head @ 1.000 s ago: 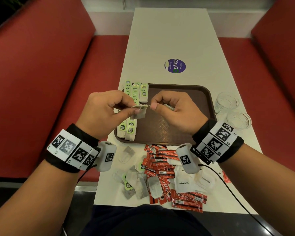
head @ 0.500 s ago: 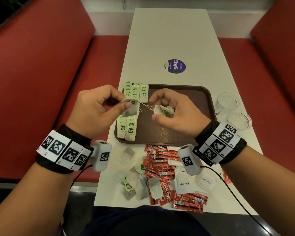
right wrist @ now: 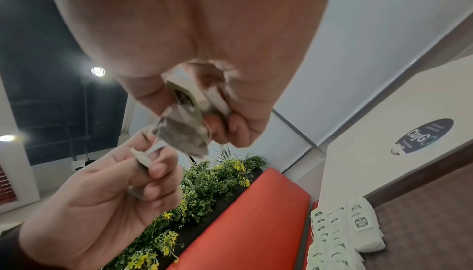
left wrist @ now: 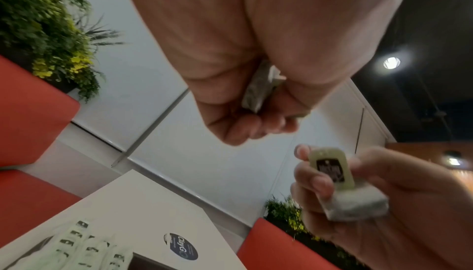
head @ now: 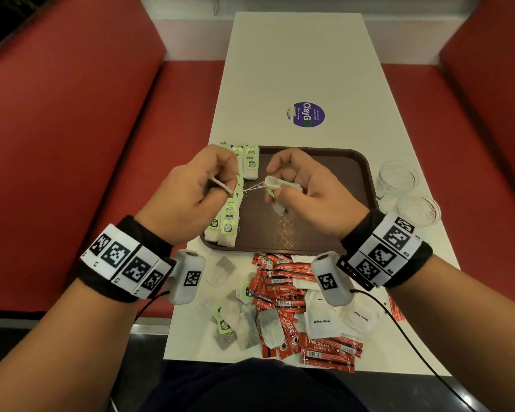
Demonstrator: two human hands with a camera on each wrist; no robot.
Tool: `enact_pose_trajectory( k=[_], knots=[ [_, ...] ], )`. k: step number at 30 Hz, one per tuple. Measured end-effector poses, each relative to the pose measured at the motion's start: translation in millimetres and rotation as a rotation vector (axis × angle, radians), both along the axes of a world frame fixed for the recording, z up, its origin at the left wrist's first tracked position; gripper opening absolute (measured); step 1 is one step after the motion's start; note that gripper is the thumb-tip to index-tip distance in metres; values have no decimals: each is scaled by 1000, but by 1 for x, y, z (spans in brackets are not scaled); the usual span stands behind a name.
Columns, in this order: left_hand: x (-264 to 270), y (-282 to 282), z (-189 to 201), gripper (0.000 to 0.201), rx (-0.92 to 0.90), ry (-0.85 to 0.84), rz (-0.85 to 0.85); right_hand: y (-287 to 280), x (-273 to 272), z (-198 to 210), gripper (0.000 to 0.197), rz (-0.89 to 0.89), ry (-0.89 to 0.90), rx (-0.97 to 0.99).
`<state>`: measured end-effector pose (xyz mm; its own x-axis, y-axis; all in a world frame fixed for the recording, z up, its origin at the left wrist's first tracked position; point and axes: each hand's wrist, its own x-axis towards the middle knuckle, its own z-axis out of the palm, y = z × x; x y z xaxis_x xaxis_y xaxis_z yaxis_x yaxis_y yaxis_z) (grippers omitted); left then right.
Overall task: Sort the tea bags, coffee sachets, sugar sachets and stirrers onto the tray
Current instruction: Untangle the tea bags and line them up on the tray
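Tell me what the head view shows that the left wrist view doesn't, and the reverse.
Only the head view shows the unsorted pile near the table edge: loose tea bags, red coffee sachets and sugar sachets, plus two glasses beside the tray and strings stretched between the hands. Only the left wrist view shows the green tag face-on against the right hand's bag, plants and ceiling lights. Both show the left hand and right hand each gripping a tea bag, the sorted tea bag rows and the purple sticker.
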<state>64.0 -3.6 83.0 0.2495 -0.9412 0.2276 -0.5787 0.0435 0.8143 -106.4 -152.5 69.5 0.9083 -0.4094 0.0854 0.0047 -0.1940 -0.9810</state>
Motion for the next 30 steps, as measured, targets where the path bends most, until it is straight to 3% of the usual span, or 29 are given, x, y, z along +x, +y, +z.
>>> enact_pose_trajectory(
  k=[3, 6, 9, 20, 26, 30],
  knots=[
    [-8, -6, -3, 37, 40, -49, -44, -2, 0, 0, 12, 14, 11, -21],
    [-14, -10, -3, 14, -48, -196, -8, -5, -3, -1, 4, 3, 27, -71],
    [-13, -15, -3, 8, -135, -311, 32, -6, -4, -3, 6, -7, 38, -97],
    [-21, -19, 3, 7, -304, -326, -16, -6, -2, -5, 7, 8, 11, -178],
    [-14, -16, 2, 6, -312, -255, 44, -8, -3, -1, 15, -40, 12, -266],
    [-16, -13, 7, 5, -269, -233, -58, -8, -3, 0, 10, -39, -17, -285]
  ],
)
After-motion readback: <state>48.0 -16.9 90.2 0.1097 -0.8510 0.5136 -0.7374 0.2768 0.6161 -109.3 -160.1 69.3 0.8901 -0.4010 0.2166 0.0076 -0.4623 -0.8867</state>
